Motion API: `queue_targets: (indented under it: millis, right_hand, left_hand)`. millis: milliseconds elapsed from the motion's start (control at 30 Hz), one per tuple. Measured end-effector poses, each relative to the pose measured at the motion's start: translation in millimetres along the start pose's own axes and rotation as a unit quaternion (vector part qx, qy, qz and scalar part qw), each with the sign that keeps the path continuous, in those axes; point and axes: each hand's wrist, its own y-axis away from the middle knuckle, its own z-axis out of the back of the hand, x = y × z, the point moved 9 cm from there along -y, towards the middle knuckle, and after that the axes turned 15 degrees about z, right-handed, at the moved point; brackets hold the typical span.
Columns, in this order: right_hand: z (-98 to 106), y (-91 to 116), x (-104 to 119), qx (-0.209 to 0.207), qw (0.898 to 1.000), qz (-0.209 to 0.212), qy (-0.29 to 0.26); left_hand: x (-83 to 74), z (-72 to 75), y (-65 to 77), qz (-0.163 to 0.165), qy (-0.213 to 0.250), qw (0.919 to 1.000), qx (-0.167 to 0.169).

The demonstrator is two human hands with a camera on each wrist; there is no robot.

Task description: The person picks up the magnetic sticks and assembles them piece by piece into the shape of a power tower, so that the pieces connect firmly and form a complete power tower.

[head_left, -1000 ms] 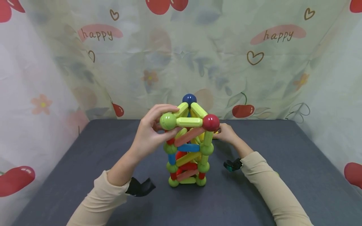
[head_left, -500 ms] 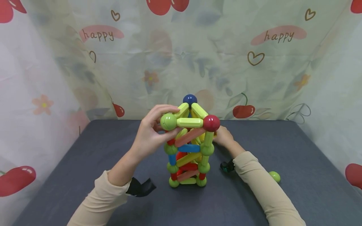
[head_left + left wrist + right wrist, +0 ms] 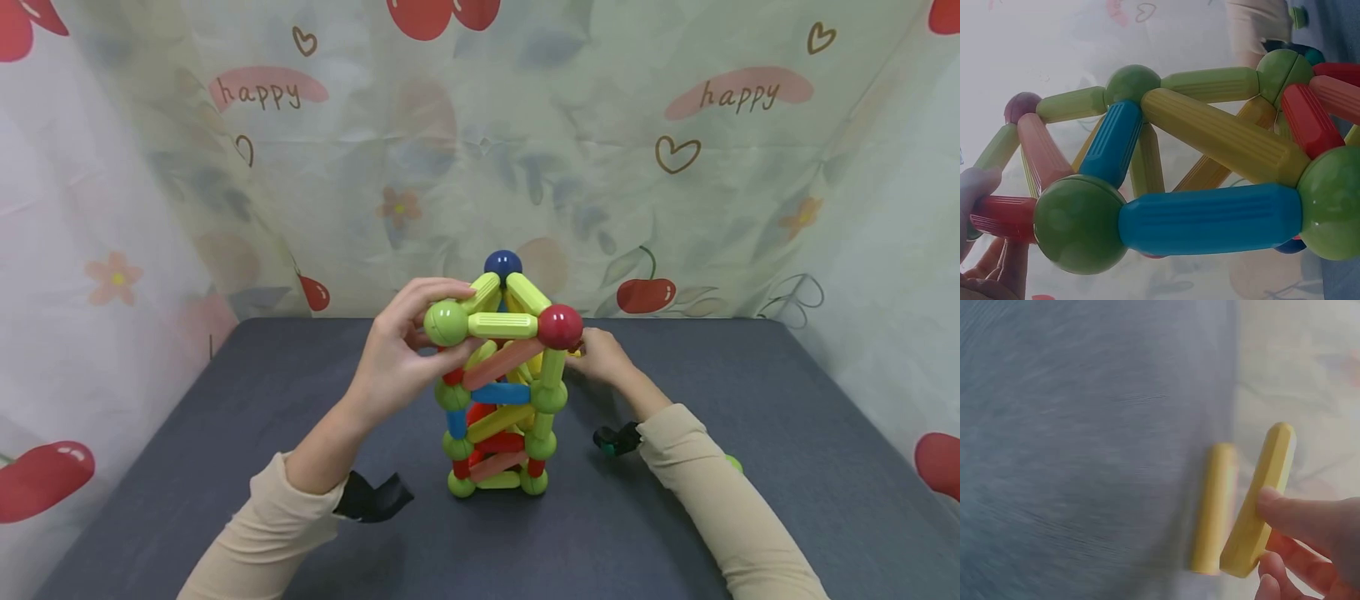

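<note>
A tower of magnetic sticks and balls stands upright in the head view, with a blue ball at its peak. My left hand grips its upper left corner at a green ball, thumb below and fingers above. In the left wrist view those fingers are close to a red stick. Behind the tower's right side is my right hand, partly hidden by it. The right wrist view shows that hand pinching a yellow magnetic stick between thumb and fingers.
Another yellow stick lies on the dark tabletop beside the held one. A loose green ball peeks out from behind the right sleeve. A patterned cloth hangs past the table's far edge.
The right hand reached further behind the tower half a second ago and has since drawn back right. Its sleeve now covers much of the loose green ball. Left hand and tower stay put.
</note>
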Motion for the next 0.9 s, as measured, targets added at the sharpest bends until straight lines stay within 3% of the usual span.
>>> queue_targets:
  millis: [233, 467, 700, 900]
  right_hand:
    - [45, 8, 13, -0.032, 0.996, -0.008, -0.084]
    - [90, 18, 41, -0.06, 0.987, -0.007, -0.15]
    - [120, 29, 74, -0.083, 0.978, 0.015, -0.191]
    - [141, 37, 102, -0.11, 0.962, 0.038, -0.248]
  left_hand:
    - [1.3, 1.9, 0.9, 0.018, -0.001, 0.9998, 0.011]
    - [2.5, 5.5, 2.5, 0.034, 0.018, 0.9975, 0.06]
    - [0.7, 9.3, 2.6, 0.003, 0.047, 0.9928, 0.11]
    - [2.3, 10.1, 2.0, -0.001, 0.052, 0.9907, 0.126]
